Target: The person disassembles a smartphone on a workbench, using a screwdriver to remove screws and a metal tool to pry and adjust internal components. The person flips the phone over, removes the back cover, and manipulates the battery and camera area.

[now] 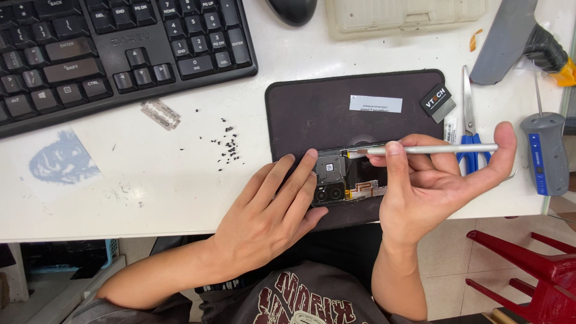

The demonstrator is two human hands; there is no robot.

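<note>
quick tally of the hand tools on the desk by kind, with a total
Silver pen-like tool, held in the right hand, tip at the opened phone steadied by the left hand: 1
Blue-handled scissors: 1
Grey-and-blue screwdriver: 1
Razor blade: 1
Total: 4

A brightly lit white desk [180,198] stands over pale floor tiles [444,264], a red plastic chair [534,264] beside it.

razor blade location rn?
In the head view the razor blade lies flat on the white table, left of the dark mat, just below the keyboard, apart from both hands.
</note>
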